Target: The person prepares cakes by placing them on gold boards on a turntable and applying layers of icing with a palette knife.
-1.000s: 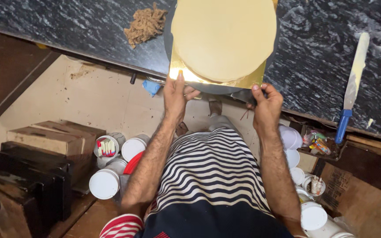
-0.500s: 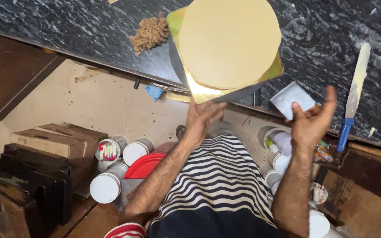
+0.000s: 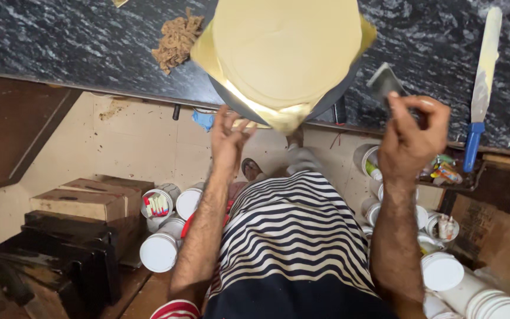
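Note:
A round cake (image 3: 284,47) coated in smooth cream sits on a square gold board (image 3: 205,50). The board rests on a dark turntable (image 3: 234,101) at the edge of a black marble counter (image 3: 60,41). My left hand (image 3: 228,139) is just under the turntable's near edge, fingers apart and holding nothing. My right hand (image 3: 411,142) is raised to the right of the cake, pinching a flat grey scraper (image 3: 385,82) that points up toward the cake's side.
A long palette knife with a blue handle (image 3: 482,65) lies on the counter at the right. A heap of brown crumbs (image 3: 175,38) lies left of the cake. On the floor below stand several white tubs (image 3: 159,251), a cardboard box (image 3: 84,204) and a black stool (image 3: 54,254).
Both hands were on the board's near edge. My right hand came off and now holds the scraper up near the cake. The board has turned, and my left hand stays just below it.

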